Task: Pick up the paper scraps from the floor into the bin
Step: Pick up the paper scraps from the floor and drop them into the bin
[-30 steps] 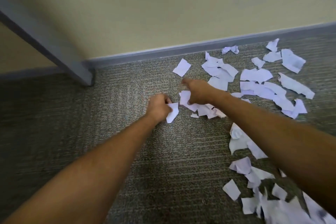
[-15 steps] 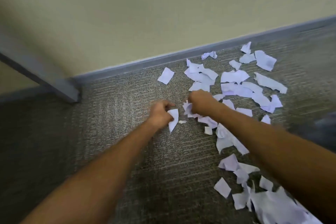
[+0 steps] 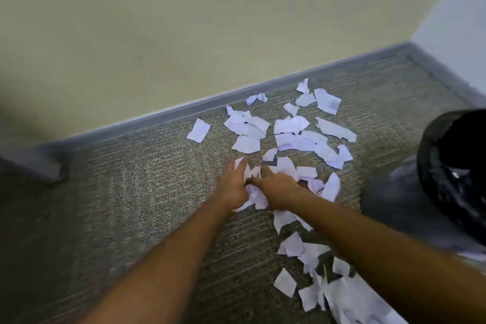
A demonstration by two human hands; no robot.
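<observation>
Several white paper scraps (image 3: 294,137) lie scattered on the grey carpet, from the baseboard down to the bottom right corner. My left hand (image 3: 232,187) and my right hand (image 3: 277,187) meet side by side in the middle of the floor. A small bunch of scraps (image 3: 253,197) is gathered between them, and both hands hold it, their fingers partly blurred. The black mesh bin (image 3: 452,166) with a dark liner stands at the right edge, to the right of both hands.
A beige wall with a grey baseboard (image 3: 184,110) runs across the back and turns a corner at the right. A grey door frame foot (image 3: 39,163) stands at the left. Bare carpet (image 3: 131,205) lies left of my hands.
My left hand, holding one scrap, has moved right to meet my right hand, which pulled scraps toward it. The view has swung right, and the bin has come into sight.
</observation>
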